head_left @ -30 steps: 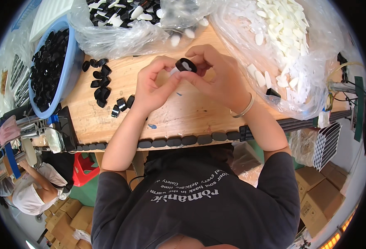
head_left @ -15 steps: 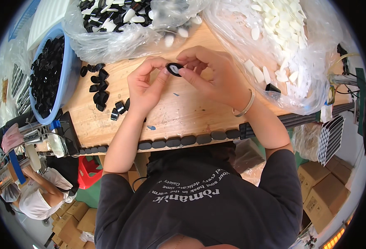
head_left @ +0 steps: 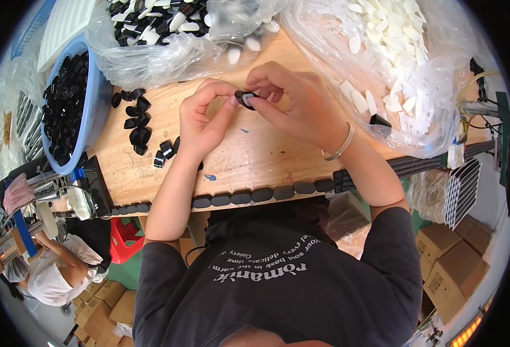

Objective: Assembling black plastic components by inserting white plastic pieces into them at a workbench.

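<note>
Above the middle of the wooden table (head_left: 266,156), my two hands hold one small black oval cap (head_left: 241,94) between them. A pale oval piece (head_left: 248,100) shows inside the cap's opening. My left hand (head_left: 200,118) pinches the cap's left side with thumb and forefinger. On the other side, my right hand (head_left: 292,104) grips it, the thumb pressing on the pale piece and the fingers curled behind. Loose black caps (head_left: 141,136) lie on the table to the left of my left hand.
A blue basin (head_left: 96,110) full of black caps stands at the left. Behind my hands lies a clear bag (head_left: 145,63) of mixed black and white pieces. Another clear bag (head_left: 324,34) with white oval pieces (head_left: 391,34) spreads at the right. Dark oval pads (head_left: 240,197) line the table's front edge.
The black cap has tilted, so its opening shows narrower than before. My right thumb has shifted slightly over the pale piece; both hands stay in nearly the same place.
</note>
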Available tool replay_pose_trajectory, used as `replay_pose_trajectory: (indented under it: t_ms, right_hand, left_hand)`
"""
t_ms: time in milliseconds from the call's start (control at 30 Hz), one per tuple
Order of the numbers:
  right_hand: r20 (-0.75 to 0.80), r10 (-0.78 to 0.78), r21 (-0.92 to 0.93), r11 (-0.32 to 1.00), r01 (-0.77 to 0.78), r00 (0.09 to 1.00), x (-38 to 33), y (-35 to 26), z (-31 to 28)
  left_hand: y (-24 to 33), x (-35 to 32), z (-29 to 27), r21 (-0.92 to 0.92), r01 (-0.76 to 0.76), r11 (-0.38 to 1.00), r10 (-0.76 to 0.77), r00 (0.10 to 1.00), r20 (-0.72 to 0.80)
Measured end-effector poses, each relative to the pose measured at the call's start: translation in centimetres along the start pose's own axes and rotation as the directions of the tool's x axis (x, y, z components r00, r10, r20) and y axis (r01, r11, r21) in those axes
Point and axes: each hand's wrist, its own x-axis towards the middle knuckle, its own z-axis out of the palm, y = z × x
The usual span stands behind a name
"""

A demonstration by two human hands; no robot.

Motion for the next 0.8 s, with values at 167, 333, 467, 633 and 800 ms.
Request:
replay_pose_trajectory:
  t_ms: [167,333,467,633,800]
  right_hand:
    - [-0.009,-0.018,-0.005,1.000,0.018,1.000,-0.2,0.3,0.0]
    - [-0.012,0.185,0.174,0.968,-0.180,0.983,-0.4,-0.2,0.0]
    - [0.006,0.315,0.361,0.885,-0.295,0.949,-0.3,0.1,0.2]
    - [-0.018,0.287,0.252,0.928,-0.273,0.958,-0.1,-0.4,0.1]
    - [-0.116,0.100,0.045,0.994,-0.096,0.988,-0.3,-0.2,0.4]
  left_hand:
    - [0.4,0.0,0.4,0.138,-0.093,0.986,0.089,0.995,0.039]
    - [0.4,0.0,0.5,0.162,-0.194,0.968,0.196,0.981,0.005]
    - [0.4,-0.1,0.8,0.064,-0.175,0.983,0.178,0.982,-0.059]
    - [0.7,-0.2,1.3,0.118,-0.192,0.974,0.201,0.977,-0.073]
    - [1.3,0.2,1.7,0.479,-0.420,0.771,0.444,0.894,0.068]
